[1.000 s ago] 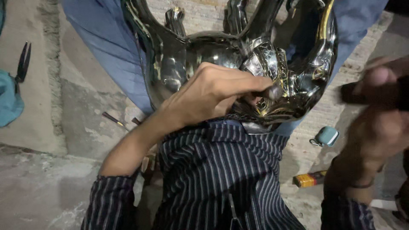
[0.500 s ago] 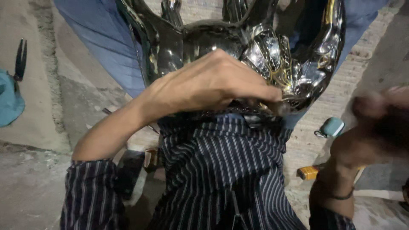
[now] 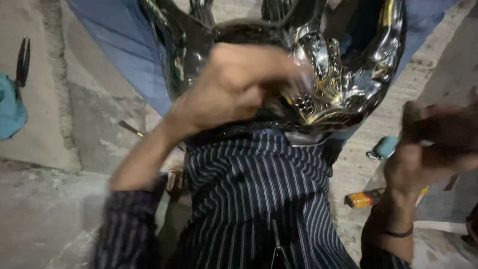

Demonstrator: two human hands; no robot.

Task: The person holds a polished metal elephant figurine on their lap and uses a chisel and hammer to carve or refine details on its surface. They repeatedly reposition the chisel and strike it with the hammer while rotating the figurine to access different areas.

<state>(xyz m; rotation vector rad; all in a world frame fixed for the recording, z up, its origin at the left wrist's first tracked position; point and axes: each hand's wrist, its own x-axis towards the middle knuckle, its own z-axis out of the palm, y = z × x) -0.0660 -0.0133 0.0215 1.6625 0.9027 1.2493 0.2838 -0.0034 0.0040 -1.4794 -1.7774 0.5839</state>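
On the person's lap, against the striped shirt [image 3: 259,199], rests the shiny metal piece [image 3: 338,84]. The left hand [image 3: 234,84] presses on it, fingers curled. The right hand [image 3: 428,149] grips something dark (too blurry to name). Hold the piece firm and work slowly so nothing slips.

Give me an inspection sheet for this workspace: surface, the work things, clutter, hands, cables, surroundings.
Surface: rough concrete floor, stained and cracked.
Work things: shiny chrome ornament with gold accents, on the lap against a striped shirt.
Clutter: pliers on a teal cloth at left; thin tool on the floor; teal tape measure and orange-tipped tool at right.
Hands: left hand pressed on the ornament, blurred; right hand raised apart from it, closed on something dark, too blurred to name.
Cables: nothing seen.
Surroundings: blue cloth beneath the ornament.
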